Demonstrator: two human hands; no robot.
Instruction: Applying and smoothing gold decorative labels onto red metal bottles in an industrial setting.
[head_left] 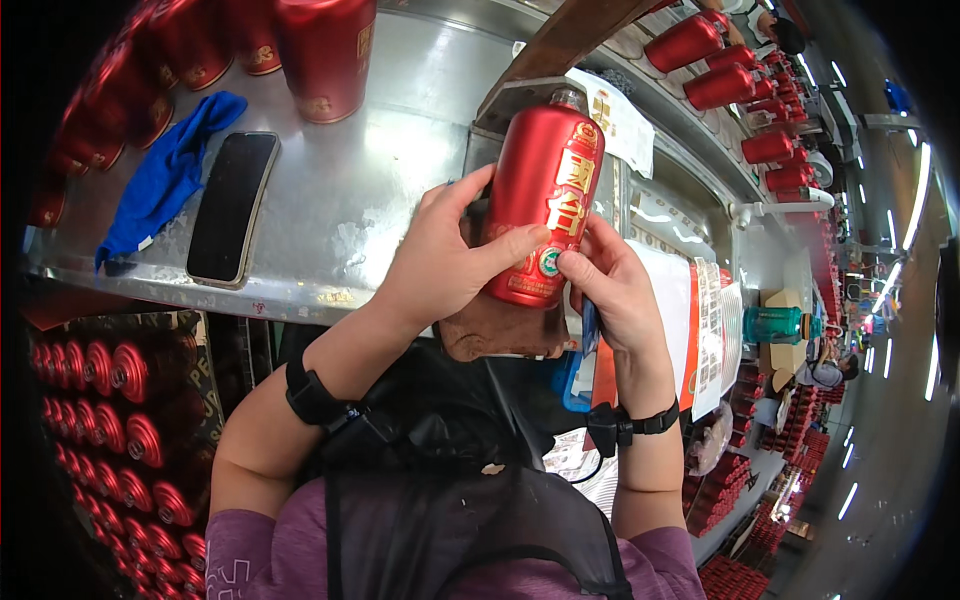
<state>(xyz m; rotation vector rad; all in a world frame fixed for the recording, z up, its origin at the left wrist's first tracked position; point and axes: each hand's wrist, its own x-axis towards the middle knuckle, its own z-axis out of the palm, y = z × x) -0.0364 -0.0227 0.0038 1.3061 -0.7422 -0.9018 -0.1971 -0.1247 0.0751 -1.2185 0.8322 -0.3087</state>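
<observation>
A shiny red bottle point(540, 160) with gold lettering and a clear neck leans slightly, its base towards me. My left hand point(435, 250) wraps its left side, the thumb lying across the lower front. On the lower right side, my right hand point(620, 285) grips it, thumb tip at the edge of a small round green-and-white sticker point(549, 262). Some right fingers are hidden behind the bottle. Under its base lies a worn brown pad point(500, 335).
Left on the metal bench point(345, 215) are a black phone point(232, 205), a blue cloth point(170, 185) and several red bottles point(325, 60). Stacked red bottles point(128, 370) stand lower left. Sticker sheets point(712, 330) lie at my right, and more bottles point(720, 85) line a conveyor beyond.
</observation>
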